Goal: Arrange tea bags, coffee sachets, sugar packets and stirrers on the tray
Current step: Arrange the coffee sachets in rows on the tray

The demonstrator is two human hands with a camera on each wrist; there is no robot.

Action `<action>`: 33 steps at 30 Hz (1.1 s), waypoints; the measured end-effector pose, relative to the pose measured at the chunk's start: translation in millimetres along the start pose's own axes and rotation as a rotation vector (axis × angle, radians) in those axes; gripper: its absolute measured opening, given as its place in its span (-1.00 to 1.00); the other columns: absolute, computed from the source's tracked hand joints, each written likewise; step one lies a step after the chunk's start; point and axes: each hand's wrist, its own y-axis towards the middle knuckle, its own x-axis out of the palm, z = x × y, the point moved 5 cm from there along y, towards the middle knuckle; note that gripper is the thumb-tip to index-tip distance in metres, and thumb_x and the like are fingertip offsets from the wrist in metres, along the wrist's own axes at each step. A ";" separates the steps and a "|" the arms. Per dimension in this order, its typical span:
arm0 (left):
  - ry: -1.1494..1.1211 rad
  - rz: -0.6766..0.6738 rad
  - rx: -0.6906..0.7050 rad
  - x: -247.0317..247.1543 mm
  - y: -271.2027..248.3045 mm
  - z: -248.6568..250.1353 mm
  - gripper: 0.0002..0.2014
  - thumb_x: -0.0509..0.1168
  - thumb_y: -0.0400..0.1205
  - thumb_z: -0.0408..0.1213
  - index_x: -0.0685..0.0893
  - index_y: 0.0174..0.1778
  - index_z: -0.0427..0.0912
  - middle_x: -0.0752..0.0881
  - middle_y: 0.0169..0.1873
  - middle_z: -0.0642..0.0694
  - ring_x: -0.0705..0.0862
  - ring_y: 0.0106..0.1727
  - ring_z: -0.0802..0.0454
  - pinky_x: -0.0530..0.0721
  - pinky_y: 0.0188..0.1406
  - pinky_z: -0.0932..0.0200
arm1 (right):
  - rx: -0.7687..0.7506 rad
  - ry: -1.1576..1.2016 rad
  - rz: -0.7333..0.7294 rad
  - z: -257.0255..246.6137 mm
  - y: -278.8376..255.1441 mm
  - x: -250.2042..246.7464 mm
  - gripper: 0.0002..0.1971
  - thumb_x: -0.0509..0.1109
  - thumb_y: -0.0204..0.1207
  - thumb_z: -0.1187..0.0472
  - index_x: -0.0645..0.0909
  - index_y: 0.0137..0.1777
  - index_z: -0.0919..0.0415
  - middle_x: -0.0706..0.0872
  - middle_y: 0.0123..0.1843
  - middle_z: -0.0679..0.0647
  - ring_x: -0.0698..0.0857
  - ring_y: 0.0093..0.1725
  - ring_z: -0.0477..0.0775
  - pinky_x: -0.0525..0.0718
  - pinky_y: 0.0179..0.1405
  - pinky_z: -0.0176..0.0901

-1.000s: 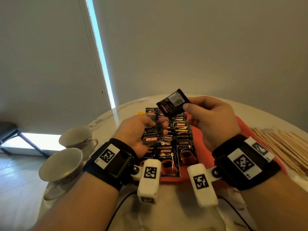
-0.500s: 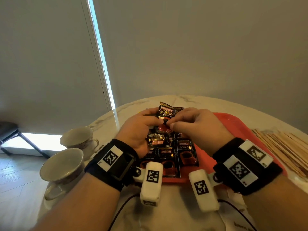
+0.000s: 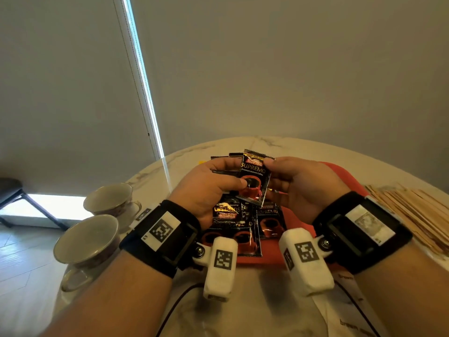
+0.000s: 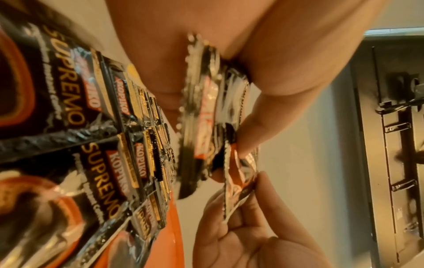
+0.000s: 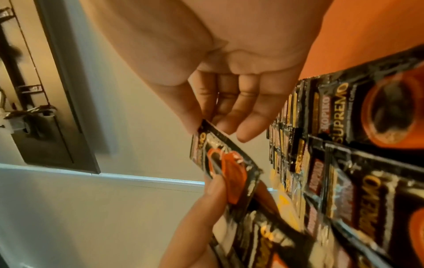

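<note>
Both hands pinch one coffee sachet (image 3: pixel 255 177) above the red tray (image 3: pixel 340 176), the left hand (image 3: pixel 209 188) also gripping a stack of sachets (image 3: pixel 226 210), the right hand (image 3: pixel 298 186) at its edge.

Two cups (image 3: pixel 107 199), one red tray (image 3: pixel 340 176), many coffee sachets (image 3: pixel 254 177)

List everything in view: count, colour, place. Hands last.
held coffee sachet: one, black with red cup, upright above the tray, pinched by both hands.
coffee sachets: many, black, overlapping rows on the tray; several more in the left hand.
tray: one, red, table centre.
stirrers: a pile, pale wood, right of the tray.
teacups: two, cream, table's left edge.
table: one, white marble.
left hand: grips sachets.
right hand: pinches held sachet.
</note>
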 end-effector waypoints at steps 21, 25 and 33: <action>-0.068 0.146 -0.034 -0.8 1.8 -2.9 -0.63 0.30 0.67 -0.67 0.76 0.29 -0.24 0.90 -0.06 -0.28 0.90 -0.16 -0.20 0.87 -0.18 -0.20 | 0.070 -0.047 0.044 15.7 -29.4 -14.1 -0.84 0.52 0.57 0.18 0.75 0.05 0.25 0.81 -0.14 0.13 0.78 -0.22 0.04 0.81 -0.25 -0.11; -0.043 0.125 -0.045 4.0 -0.6 -5.5 -0.67 0.37 0.64 -0.64 0.80 0.23 -0.22 0.90 -0.04 -0.28 0.88 -0.08 -0.24 0.88 -0.06 -0.27 | -0.036 -0.165 0.100 5.3 -27.2 -5.2 -0.95 0.50 0.58 0.38 0.69 -0.04 0.26 0.80 -0.22 0.14 0.77 -0.30 0.03 0.81 -0.26 -0.09; -0.183 0.206 -0.063 -17.1 10.4 -2.8 -0.78 0.18 0.79 -0.56 0.67 0.25 -0.31 0.89 -0.01 -0.28 0.87 -0.20 -0.08 0.85 -0.25 0.02 | 0.170 -0.266 0.198 32.1 -29.8 -44.3 -0.87 0.41 0.57 0.49 0.67 -0.12 0.28 0.66 -0.31 0.16 0.63 -0.39 0.02 0.70 -0.41 -0.11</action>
